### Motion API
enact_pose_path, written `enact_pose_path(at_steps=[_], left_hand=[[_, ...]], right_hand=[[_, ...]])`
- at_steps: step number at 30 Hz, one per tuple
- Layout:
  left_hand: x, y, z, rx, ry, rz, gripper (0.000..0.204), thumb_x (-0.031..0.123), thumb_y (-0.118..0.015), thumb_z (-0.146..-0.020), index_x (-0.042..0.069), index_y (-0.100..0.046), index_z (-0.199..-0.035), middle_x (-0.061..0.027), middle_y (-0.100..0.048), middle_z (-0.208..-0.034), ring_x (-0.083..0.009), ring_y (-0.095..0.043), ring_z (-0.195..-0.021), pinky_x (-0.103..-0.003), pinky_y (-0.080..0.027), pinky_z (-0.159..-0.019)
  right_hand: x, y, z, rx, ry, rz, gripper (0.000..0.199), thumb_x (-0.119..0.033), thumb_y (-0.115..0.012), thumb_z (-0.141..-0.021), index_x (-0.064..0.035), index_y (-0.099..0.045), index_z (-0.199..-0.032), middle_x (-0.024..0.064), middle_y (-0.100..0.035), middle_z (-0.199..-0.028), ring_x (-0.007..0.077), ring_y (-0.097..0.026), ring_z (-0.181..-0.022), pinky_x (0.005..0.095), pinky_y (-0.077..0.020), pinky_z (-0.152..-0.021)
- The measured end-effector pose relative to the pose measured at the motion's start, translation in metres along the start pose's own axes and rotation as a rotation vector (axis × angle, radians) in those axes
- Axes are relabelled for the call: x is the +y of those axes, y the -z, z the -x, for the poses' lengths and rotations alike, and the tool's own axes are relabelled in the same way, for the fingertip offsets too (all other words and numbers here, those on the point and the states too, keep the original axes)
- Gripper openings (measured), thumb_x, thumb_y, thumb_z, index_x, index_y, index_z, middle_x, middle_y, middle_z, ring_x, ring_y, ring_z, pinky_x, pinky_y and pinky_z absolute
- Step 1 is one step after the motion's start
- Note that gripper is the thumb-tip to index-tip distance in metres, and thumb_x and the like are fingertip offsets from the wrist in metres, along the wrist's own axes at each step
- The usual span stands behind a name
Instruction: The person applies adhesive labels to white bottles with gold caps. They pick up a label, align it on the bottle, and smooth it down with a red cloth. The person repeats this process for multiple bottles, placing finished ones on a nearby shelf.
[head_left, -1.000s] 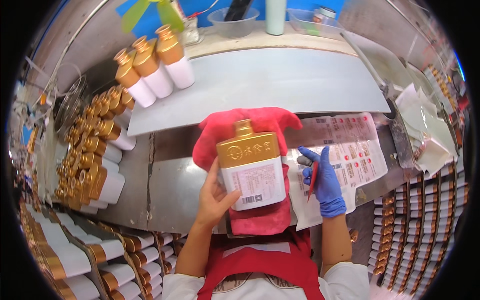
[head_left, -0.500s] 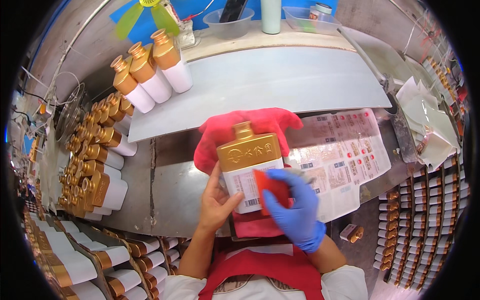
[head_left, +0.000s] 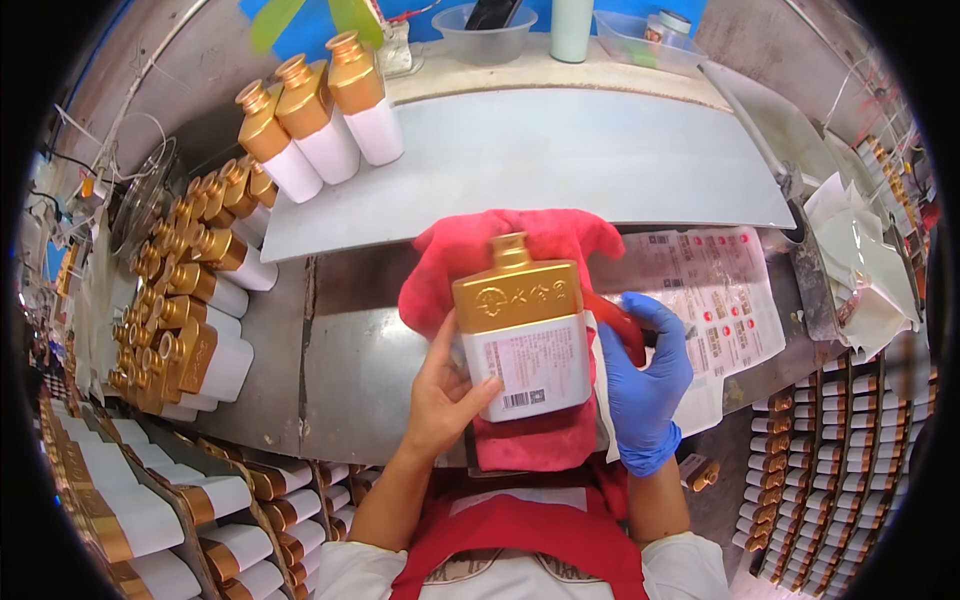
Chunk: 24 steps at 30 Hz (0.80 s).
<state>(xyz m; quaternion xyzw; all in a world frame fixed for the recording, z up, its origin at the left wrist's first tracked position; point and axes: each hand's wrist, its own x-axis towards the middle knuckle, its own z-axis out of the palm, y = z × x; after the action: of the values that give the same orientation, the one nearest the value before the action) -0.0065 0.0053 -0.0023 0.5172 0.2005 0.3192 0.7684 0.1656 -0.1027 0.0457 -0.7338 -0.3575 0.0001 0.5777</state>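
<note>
My bare left hand (head_left: pixel 445 390) grips a flat white bottle (head_left: pixel 535 370) with a gold shoulder and neck by its left side, thumb on the front. A printed label with a barcode lies on the bottle's white face. Behind and below the bottle is a red cloth (head_left: pixel 440 270). In a blue glove, my right hand (head_left: pixel 650 385) has its fingers closed round a red flat piece, maybe a scraper (head_left: pixel 622 328), just off the bottle's right edge. Glove and bottle partly hide the red piece. Label sheets (head_left: pixel 735 310) with red dots lie beyond the right hand.
Three gold-and-white bottles (head_left: pixel 318 125) stand on a raised grey board (head_left: pixel 600 150). Several more bottles (head_left: pixel 190 320) crowd the left of the table, and racks of bottles (head_left: pixel 830 460) flank both sides. A plastic bowl (head_left: pixel 485 40) and a pale green cup (head_left: pixel 571 30) sit at the back.
My right hand and the red piece have moved right, off the bottle's front, uncovering the label. The bottle, still in my left hand, sits slightly further right in view.
</note>
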Motion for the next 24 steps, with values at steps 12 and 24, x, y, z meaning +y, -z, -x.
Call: enact_pose_path(at_steps=[12, 24], left_hand=[[-0.002, 0.005, 0.001, 0.009, -0.011, 0.013, 0.085, -0.007, -0.062, -0.084, 0.002, -0.01, -0.151, -0.0143, -0.032, -0.146, -0.0258, -0.045, -0.128, -0.036, -0.045, -0.101], [-0.005, 0.017, 0.002, -0.009, 0.099, 0.33, 0.077, -0.005, -0.063, -0.085, -0.001, -0.019, -0.149, -0.0152, -0.035, -0.146, -0.025, -0.044, -0.13, -0.035, -0.038, -0.107]], right_hand=[[-0.013, 0.003, -0.013, -0.332, 0.639, 0.083, 0.031, 0.004, -0.072, -0.065, -0.0123, -0.07, -0.091, 0.0044, -0.069, -0.09, 0.022, -0.065, -0.071, 0.0326, -0.0508, -0.06], [-0.018, -0.022, -0.02, -0.46, 0.703, 0.1, 0.028, -0.002, -0.072, -0.069, -0.0136, -0.069, -0.094, 0.0049, -0.068, -0.089, 0.0229, -0.065, -0.074, 0.0335, -0.052, -0.059]])
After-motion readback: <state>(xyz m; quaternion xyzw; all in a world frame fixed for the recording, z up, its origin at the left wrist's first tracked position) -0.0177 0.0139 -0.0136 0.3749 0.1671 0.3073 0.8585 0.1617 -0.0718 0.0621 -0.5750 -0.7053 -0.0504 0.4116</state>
